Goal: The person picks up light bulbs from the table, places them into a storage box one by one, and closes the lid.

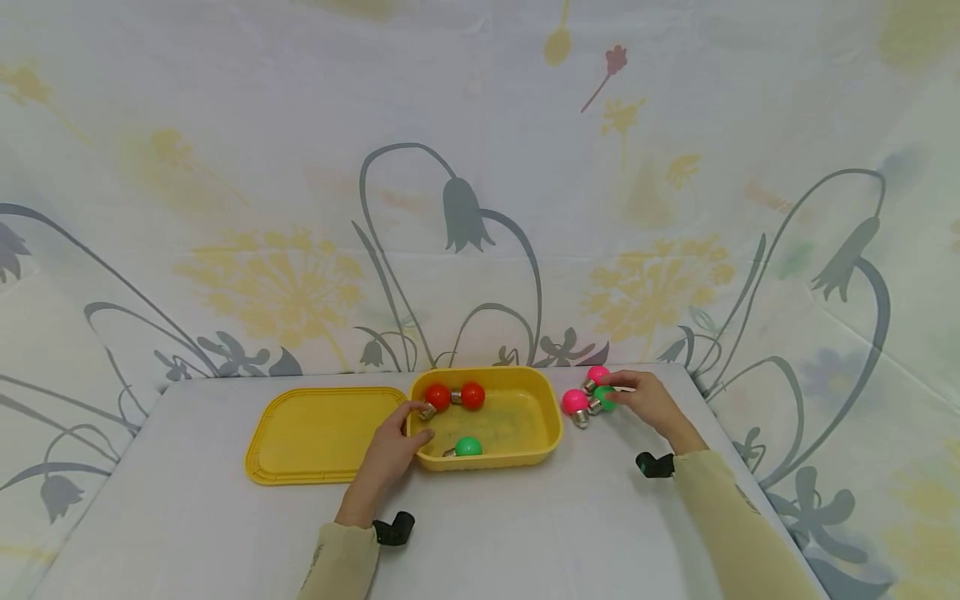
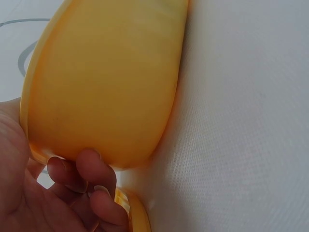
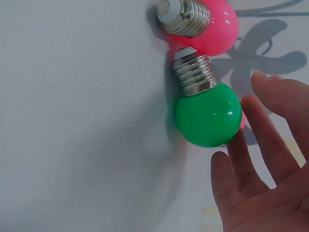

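My left hand (image 1: 390, 446) grips the left end of a yellow plastic container (image 1: 517, 454), thumb and index finger over its rim. Its other fingers (image 2: 96, 171) curl against the outer wall in the left wrist view. Inside the container lie two red light bulbs (image 1: 472, 396) and a green light bulb (image 1: 468, 447). Beyond the container's right side, my right hand (image 1: 651, 406) reaches over another green light bulb (image 3: 207, 116), fingers loosely spread and fingertips right beside it. Two pink light bulbs (image 1: 575, 402) lie against that green one, their metal screw bases showing.
A flat yellow lid (image 1: 322, 437) lies on the white tabletop (image 1: 510, 533) left of the container. Behind the table hangs a flower-printed cloth (image 1: 480, 275). Black straps with camera mounts (image 1: 655, 465) sit at both wrists, below light sleeves.
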Available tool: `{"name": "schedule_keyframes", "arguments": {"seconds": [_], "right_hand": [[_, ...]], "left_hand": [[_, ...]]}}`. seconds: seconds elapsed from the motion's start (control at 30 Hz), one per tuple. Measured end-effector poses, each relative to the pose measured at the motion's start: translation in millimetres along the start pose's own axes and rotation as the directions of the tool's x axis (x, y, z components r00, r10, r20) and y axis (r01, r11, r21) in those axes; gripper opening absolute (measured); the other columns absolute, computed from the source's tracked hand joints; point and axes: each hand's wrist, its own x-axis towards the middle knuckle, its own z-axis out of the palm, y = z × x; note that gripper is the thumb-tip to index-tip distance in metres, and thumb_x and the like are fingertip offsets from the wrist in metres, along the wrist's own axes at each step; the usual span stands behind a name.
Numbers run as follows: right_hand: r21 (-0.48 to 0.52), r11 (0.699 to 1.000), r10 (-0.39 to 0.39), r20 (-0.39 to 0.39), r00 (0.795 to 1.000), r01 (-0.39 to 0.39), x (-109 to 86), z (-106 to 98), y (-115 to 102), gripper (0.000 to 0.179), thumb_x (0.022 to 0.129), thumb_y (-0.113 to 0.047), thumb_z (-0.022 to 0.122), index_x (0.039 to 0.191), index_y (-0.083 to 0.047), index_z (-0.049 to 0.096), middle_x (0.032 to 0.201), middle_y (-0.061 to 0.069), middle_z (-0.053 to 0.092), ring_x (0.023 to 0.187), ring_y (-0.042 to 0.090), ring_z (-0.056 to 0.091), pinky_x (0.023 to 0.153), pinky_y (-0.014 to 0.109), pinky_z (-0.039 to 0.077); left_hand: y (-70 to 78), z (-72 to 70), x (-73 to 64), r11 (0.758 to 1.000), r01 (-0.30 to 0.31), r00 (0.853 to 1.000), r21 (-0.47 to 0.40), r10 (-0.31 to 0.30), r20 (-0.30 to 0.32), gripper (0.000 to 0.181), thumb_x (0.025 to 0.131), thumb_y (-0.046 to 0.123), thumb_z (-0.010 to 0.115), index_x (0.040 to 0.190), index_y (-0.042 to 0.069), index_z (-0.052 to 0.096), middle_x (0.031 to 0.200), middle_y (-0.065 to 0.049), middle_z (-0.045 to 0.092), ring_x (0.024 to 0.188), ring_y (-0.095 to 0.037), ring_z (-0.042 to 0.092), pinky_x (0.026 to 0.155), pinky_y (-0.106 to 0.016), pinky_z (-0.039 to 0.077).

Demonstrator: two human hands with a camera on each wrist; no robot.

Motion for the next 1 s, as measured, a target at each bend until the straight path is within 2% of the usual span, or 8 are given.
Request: {"name": "schedule_keyframes", "arguments": {"seconds": [0.3,0.43,0.6,0.83,1.0], "right_hand": [[-0.092,0.994,0.06,0.065,0.996,-0.054,-1.5,2,2,0.028,0.089,-0.009,0.07,0.117,-0.005,0.072,0.126,0.018,0.064,0.119,0.041,0.053,0.099,0.054,0.048],[-0.101,0.994,0.044,0.063,0.997,-0.038,-4.1,0,4,0.027,0.088,-0.007,0.071,0.115,-0.004,0.073,0.126,0.019,0.063,0.119,0.042,0.053,0.098,0.054,0.047],[-0.079,0.995,0.072,0.063,0.995,-0.067,-5.8,-1,6,0.03,0.089,-0.01,0.073,0.118,-0.004,0.072,0.128,0.02,0.062,0.118,0.04,0.053,0.095,0.049,0.047],[-0.056,0.992,0.118,0.071,0.99,-0.115,-6.9,2,9,0.039,0.086,-0.016,0.078,0.122,-0.003,0.07,0.128,0.022,0.061,0.108,0.038,0.055,0.078,0.032,0.05],[-0.016,0.988,0.151,0.063,0.987,-0.15,-7.4,4,11,0.04,0.085,-0.017,0.08,0.122,-0.005,0.071,0.129,0.019,0.061,0.107,0.033,0.054,0.079,0.031,0.048]], "left_hand": [[3.0,-0.2,-0.7,1.0,0.004,1.0,-0.001,-0.004,-0.002,0.034,0.092,0.017,0.07,0.125,0.016,0.061,0.143,-0.017,0.051,0.129,-0.036,0.047,0.11,-0.052,0.037],[2.8,-0.4,0.0,1.0,0.004,1.0,-0.003,-0.004,-0.002,0.034,0.092,0.016,0.069,0.125,0.016,0.061,0.143,-0.018,0.051,0.129,-0.036,0.047,0.11,-0.052,0.037],[2.6,-1.0,0.9,1.0,-0.008,1.0,-0.005,0.008,0.001,0.034,0.092,0.016,0.069,0.125,0.015,0.061,0.142,-0.019,0.052,0.129,-0.036,0.047,0.11,-0.052,0.037],[2.2,-2.0,0.0,1.0,-0.004,1.0,-0.001,0.004,0.005,0.034,0.093,0.016,0.069,0.126,0.015,0.061,0.142,-0.019,0.052,0.128,-0.037,0.048,0.109,-0.052,0.038],[1.5,-1.2,-0.6,1.0,-0.003,1.0,0.003,0.003,0.002,0.034,0.092,0.016,0.069,0.126,0.015,0.061,0.143,-0.019,0.051,0.129,-0.037,0.047,0.11,-0.052,0.038]]}}
